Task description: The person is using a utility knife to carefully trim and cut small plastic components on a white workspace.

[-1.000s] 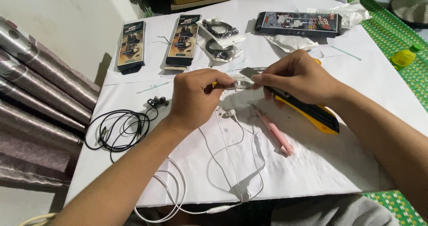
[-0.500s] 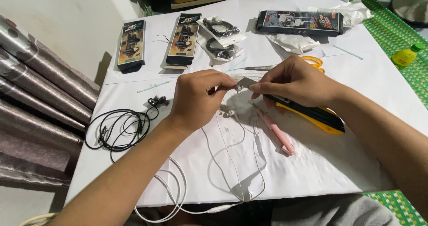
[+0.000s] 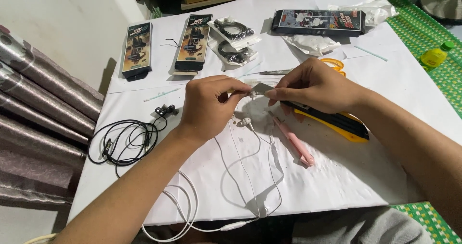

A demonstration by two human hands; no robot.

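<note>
My left hand [image 3: 211, 107] pinches one white earbud of the white wired earphones [image 3: 250, 176] over the white paper sheet [image 3: 346, 186]. My right hand [image 3: 313, 85] meets it fingertip to fingertip and grips a small silvery piece at that earbud. The second white earbud [image 3: 245, 123] lies on the paper just below my hands, its cable looping down toward the near edge. Under my right hand sit a yellow-and-black tool [image 3: 337, 124] and a pink pen-like tool [image 3: 294, 142].
Black earphones [image 3: 127, 138] lie coiled at the left. Two dark retail boxes [image 3: 137, 51] [image 3: 193, 42], bagged black earphones [image 3: 233, 42] and a long dark box [image 3: 317, 22] line the far side. Orange-handled scissors [image 3: 334, 63], tweezers [image 3: 274, 72], a small yellow bottle [image 3: 433, 56]. Rolled grey material [image 3: 43, 104] at left.
My hands have drawn a little closer together and the right hand has shifted slightly toward me, uncovering the scissors handles. Nothing else has moved.
</note>
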